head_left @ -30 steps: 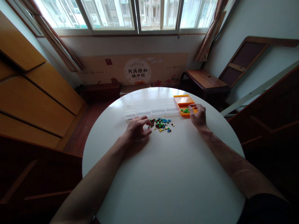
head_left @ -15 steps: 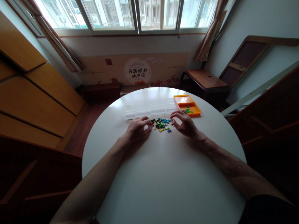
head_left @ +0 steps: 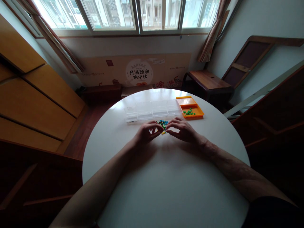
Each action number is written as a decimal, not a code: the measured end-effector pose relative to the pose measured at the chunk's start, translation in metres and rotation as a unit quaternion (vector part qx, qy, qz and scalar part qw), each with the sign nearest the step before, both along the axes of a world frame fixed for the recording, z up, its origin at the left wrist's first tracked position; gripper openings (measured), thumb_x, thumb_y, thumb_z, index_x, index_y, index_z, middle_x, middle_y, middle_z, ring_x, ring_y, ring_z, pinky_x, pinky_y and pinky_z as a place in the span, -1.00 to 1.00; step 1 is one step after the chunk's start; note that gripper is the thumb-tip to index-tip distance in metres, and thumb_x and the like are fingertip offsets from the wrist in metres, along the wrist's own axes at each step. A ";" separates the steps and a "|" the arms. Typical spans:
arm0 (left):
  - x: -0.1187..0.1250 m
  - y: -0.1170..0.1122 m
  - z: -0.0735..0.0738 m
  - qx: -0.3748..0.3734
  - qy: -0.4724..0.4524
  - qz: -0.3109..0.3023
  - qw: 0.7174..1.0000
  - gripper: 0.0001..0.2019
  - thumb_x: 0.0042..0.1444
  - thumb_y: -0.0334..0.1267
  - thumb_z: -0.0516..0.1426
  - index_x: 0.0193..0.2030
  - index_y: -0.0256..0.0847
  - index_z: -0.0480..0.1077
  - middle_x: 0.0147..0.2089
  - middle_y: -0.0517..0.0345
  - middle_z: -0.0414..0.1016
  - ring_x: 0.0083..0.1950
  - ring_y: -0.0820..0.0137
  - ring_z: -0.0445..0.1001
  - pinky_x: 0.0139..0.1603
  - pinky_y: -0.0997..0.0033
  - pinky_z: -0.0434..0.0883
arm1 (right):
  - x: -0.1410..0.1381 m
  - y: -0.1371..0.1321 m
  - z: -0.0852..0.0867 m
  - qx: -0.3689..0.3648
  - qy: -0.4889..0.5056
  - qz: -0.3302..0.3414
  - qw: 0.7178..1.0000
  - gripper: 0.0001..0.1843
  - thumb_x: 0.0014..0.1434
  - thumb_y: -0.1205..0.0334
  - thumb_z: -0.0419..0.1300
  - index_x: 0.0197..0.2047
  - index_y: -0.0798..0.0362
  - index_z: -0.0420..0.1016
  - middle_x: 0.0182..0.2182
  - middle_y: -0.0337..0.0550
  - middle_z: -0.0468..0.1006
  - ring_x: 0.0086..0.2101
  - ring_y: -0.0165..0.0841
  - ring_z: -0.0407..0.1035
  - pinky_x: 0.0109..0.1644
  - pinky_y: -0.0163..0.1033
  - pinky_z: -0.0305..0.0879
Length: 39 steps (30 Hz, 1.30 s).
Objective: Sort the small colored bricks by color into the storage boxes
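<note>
A: What was the condition of the left hand (head_left: pixel 146 133)?
B: Its fingers were curled, with thumb and forefinger tips drawn close together at the near-left edge of the pile of small pieces (head_left: pixel 162 123). Whether a piece was pinched there could not be told.
A: And the right hand (head_left: pixel 184 130)?
B: Similarly narrow at the tips, facing the left across a small gap, at the pile's right edge. Its grip on any piece was too small to verify.
A: Describe the pile.
B: Loose, mixed blue, green, yellow and dark pieces, partly hidden by the fingers, lying on the white round table (head_left: pixel 175 180) between both hands.
A: Surroundings?
B: A clear compartment case (head_left: pixel 152 110) lay beyond the pile. At its right end was an orange tray (head_left: pixel 199 115), with green pieces (head_left: pixel 190 112) scattered inside.
</note>
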<state>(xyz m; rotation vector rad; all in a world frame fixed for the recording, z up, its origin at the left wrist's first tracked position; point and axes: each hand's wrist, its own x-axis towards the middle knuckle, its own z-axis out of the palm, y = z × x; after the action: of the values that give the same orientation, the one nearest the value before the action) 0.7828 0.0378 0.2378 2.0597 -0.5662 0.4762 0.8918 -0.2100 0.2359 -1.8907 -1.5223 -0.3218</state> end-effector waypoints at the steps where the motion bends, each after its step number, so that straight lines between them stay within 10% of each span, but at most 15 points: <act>1: 0.000 -0.001 0.000 -0.003 0.001 -0.002 1.000 -0.78 0.42 -0.10 0.30 -0.08 -0.21 0.69 -0.15 -0.02 0.65 -0.28 0.44 0.55 -0.27 0.41 0.53 | 0.000 0.001 0.000 -0.001 0.001 0.004 1.000 -0.89 0.49 0.11 0.31 -0.02 -0.13 0.68 -0.06 -0.11 0.76 -0.05 -0.13 0.56 0.13 0.07 0.53; 27: 0.000 -0.001 -0.002 0.059 -0.044 0.018 0.997 -0.90 0.38 -0.22 0.31 -0.15 -0.14 0.68 -0.16 0.07 0.66 -0.33 0.48 0.52 -0.24 0.45 0.52 | -0.003 -0.001 0.003 0.021 0.022 0.036 0.999 -0.89 0.45 0.14 0.34 -0.10 -0.14 0.74 -0.18 -0.15 0.78 -0.17 -0.19 0.60 0.06 0.01 0.55; 33: 0.000 0.016 -0.001 0.123 -0.051 0.097 0.986 -0.89 0.38 -0.23 0.29 -0.14 -0.11 0.69 -0.14 0.10 0.67 -0.33 0.47 0.51 -0.18 0.44 0.49 | 0.018 -0.010 -0.004 0.095 0.018 -0.149 0.984 -0.81 0.45 0.11 0.31 -0.21 -0.06 0.69 -0.26 -0.12 0.73 -0.20 -0.15 0.55 0.02 0.01 0.50; 39: -0.004 0.028 -0.001 0.200 -0.065 0.146 0.967 -0.87 0.38 -0.19 0.28 -0.16 -0.10 0.67 -0.14 0.15 0.67 -0.34 0.46 0.51 -0.14 0.37 0.44 | 0.055 -0.035 -0.012 0.164 0.092 -0.393 0.900 -0.68 0.38 -0.07 0.30 -0.25 0.00 0.68 -0.26 -0.05 0.74 -0.30 -0.14 0.52 -0.06 0.00 0.48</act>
<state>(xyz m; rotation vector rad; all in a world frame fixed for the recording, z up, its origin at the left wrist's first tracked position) 0.7791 0.0660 0.2369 2.5294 -0.4641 0.7202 0.9469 -0.2454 0.2235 -2.0945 -0.4733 -0.6827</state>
